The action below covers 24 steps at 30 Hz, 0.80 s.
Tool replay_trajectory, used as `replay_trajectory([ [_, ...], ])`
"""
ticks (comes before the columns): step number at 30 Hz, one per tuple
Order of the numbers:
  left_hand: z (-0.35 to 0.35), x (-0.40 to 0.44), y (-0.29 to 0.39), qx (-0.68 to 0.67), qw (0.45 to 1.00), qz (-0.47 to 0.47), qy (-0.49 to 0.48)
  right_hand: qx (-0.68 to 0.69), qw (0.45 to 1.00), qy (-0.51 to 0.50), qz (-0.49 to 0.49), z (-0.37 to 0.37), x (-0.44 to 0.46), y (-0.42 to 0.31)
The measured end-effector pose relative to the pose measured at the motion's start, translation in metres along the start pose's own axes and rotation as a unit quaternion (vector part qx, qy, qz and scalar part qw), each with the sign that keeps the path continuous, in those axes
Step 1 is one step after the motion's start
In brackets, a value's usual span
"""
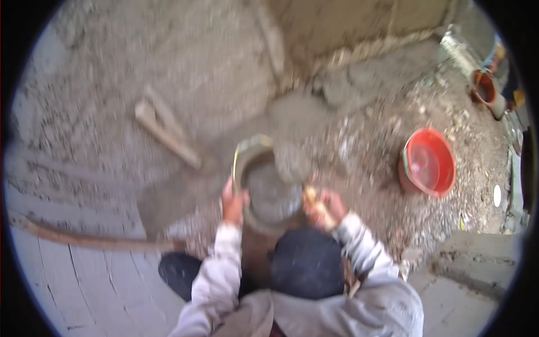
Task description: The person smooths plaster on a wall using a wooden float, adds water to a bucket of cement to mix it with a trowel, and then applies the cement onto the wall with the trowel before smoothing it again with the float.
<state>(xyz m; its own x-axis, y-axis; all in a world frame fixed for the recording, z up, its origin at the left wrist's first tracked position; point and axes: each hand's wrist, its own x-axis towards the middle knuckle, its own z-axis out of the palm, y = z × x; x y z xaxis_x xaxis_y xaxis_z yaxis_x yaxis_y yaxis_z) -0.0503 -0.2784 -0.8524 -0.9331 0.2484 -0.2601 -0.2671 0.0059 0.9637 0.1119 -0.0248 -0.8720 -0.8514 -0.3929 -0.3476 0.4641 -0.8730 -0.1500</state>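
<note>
A round bucket (264,224) of wet grey mortar (269,188) stands on the ground in front of me. My left hand (233,203) is closed on the bucket's left rim. In my right hand (328,209) is the pale handle of a trowel (292,162), the fingers wrapped round it. The trowel's grey, mortar-coated blade lies over the bucket's right side. Motion blur hides whether the blade touches the mortar.
A red bucket (412,177) with liquid in it stands to the right. Pieces of wood (168,137) lie at the left. An orange bucket (484,87) is at the far right. A wall (359,28) rises ahead; rubble (382,140) covers the ground.
</note>
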Motion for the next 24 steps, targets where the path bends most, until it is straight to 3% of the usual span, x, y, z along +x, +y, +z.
replay_trajectory([
  [3,-0.005,0.004,0.000,-0.006,0.998,0.036,-0.043,-0.012,0.974,-0.077,-0.214,0.046,-0.009,-0.018],
  [6,-0.009,0.004,-0.001,-0.003,0.998,0.021,-0.063,-0.039,0.886,-0.097,-0.452,0.110,-0.024,-0.036],
  [9,-0.011,0.005,-0.005,-0.012,0.998,0.013,-0.062,-0.127,0.748,-0.103,-0.643,0.151,-0.044,-0.071],
  [13,-0.003,-0.001,0.005,-0.008,0.998,0.017,-0.054,-0.170,0.533,0.035,-0.828,0.201,-0.077,-0.115],
  [16,-0.003,-0.001,0.007,-0.014,0.998,0.008,-0.054,-0.154,0.373,0.137,-0.905,0.202,-0.068,-0.156],
  [19,-0.005,0.002,0.002,-0.015,0.999,0.011,-0.046,-0.133,0.305,0.236,-0.913,0.181,-0.023,-0.193],
  [21,-0.004,0.003,0.001,-0.020,0.999,0.012,-0.048,-0.206,0.187,0.405,-0.871,0.129,0.040,-0.234],
  [22,-0.005,0.005,0.002,-0.015,0.999,0.016,-0.050,-0.297,0.265,0.531,-0.748,0.096,0.080,-0.242],
  [23,-0.005,0.005,0.003,-0.011,0.999,0.018,-0.051,-0.414,0.306,0.625,-0.587,0.062,0.120,-0.249],
  [24,-0.006,0.004,0.002,-0.006,0.999,0.016,-0.051,-0.569,0.315,0.571,-0.501,0.058,0.126,-0.236],
])
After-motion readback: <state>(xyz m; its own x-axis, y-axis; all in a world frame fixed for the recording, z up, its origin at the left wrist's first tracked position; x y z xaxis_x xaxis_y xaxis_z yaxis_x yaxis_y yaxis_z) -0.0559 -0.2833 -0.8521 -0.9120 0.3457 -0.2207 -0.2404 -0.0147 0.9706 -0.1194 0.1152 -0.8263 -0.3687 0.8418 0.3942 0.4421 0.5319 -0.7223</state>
